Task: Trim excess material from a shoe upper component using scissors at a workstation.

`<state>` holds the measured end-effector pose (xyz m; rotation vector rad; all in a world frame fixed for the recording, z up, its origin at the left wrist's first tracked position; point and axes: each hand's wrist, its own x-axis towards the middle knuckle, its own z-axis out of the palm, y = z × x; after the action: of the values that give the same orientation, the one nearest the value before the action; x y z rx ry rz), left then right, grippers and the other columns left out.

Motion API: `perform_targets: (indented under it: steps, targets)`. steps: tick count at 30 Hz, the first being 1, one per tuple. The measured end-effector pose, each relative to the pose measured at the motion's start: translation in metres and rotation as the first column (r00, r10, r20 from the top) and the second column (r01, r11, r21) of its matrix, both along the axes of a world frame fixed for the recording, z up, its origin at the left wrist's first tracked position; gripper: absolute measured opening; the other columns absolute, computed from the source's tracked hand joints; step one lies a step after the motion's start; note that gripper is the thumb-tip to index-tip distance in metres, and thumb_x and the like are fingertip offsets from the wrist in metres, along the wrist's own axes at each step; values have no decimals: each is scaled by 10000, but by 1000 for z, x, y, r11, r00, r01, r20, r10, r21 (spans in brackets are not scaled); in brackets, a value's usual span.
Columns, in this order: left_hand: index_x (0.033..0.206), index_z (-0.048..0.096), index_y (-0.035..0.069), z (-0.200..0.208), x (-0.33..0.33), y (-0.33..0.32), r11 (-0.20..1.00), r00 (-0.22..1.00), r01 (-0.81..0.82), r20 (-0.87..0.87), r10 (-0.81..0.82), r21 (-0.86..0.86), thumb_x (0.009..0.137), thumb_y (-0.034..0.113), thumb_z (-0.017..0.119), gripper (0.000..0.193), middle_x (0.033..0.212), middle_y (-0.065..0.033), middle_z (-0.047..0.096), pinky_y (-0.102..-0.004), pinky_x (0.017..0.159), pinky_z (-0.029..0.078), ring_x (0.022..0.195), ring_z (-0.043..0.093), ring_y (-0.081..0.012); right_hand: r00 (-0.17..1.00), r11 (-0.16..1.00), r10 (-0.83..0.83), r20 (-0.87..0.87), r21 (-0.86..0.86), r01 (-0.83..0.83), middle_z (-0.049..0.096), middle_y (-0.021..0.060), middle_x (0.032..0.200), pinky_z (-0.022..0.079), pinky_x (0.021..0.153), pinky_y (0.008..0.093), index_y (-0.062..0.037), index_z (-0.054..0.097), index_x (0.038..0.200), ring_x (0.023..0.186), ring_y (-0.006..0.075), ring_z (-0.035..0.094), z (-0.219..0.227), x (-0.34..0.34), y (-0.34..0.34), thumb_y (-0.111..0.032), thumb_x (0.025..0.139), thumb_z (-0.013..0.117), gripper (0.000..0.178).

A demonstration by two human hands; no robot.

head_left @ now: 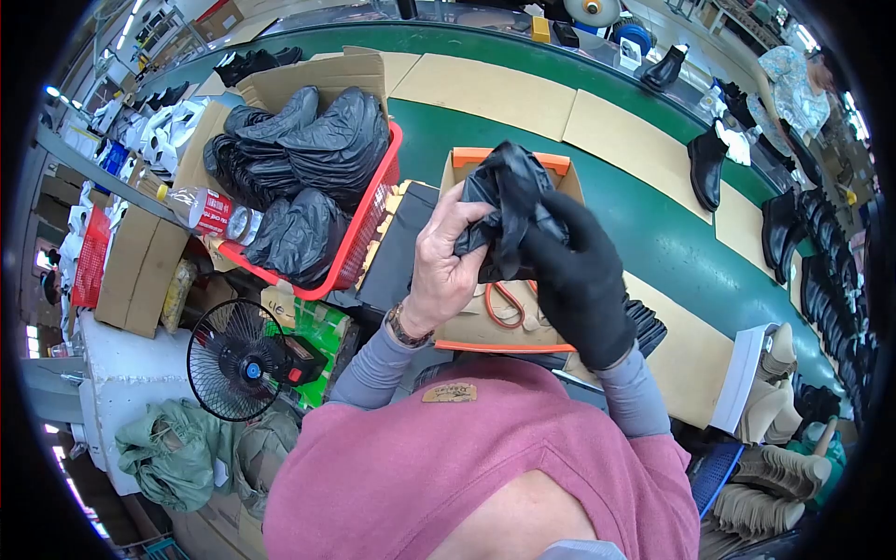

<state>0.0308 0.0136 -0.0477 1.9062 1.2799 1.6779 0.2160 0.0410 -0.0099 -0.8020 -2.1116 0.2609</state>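
My bare left hand (pixel 448 257), with a bracelet or watch at the wrist, grips the left side of a black leather shoe upper (pixel 509 196). On the other side my right hand (pixel 581 280), in a black glove, has its fingers closed on the same soft, creased piece. Both hands hold it up over an orange-rimmed box (pixel 448 346). Inside that box lie orange-handled scissors (pixel 505 306), partly hidden by my hands. To the left, a red basket (pixel 369 229) lined with cardboard carries stacks of similar black uppers (pixel 336 140).
A plastic bottle (pixel 210 213) leans at the basket's left edge. Nearer stands a black fan (pixel 250 369). Black boots (pixel 707 166) stand along the green bench (pixel 644 210) at right, beside stacked beige insoles (pixel 779 471). Another person (pixel 793 89) is at the far right.
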Motion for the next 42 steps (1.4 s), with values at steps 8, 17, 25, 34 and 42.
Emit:
perform_targets:
  steps: [8,17,25,34,42]
  targets:
    - [1441,306,10,8,-6,4,771,232,636,955,-183,-7,1015,387,476,593,1286,-165,535,-342,1018,450,1163,565,-202,981,947,41,190,305,-99,551,134,1289,461,759,404,-47,677,951,919,263,586,-28,-2,2,-84,685,714,271]
    - [1289,521,-11,11,-5,-9,827,543,527,827,-149,-197,869,-47,602,429,1193,-90,591,-238,891,510,1052,587,-118,970,945,242,4,224,-237,561,183,1246,494,803,400,-24,665,964,952,300,612,-19,-1,-5,17,684,731,290]
    - [1409,342,3,20,-7,-14,776,506,621,812,-291,-108,760,-132,479,677,1260,-177,555,-335,1028,463,1171,563,-207,950,950,310,-22,-18,-311,623,144,1082,533,676,332,-99,655,1176,904,269,658,5,-3,-3,93,622,707,588]
    - [1194,576,-4,18,-9,-19,760,418,635,889,-187,-138,878,93,708,356,1084,-80,628,-238,834,541,909,630,-105,981,984,115,-158,-119,-134,632,119,1056,510,741,362,-31,564,1229,874,277,640,-15,1,-13,15,647,747,611]
    - [1251,534,-2,17,-9,-27,910,842,407,421,-338,-85,835,-15,699,448,1134,-92,574,-284,928,481,1041,597,-163,808,493,388,-443,-641,-588,612,173,1118,483,920,369,-25,498,1336,1040,307,632,14,9,-17,-82,646,782,749]
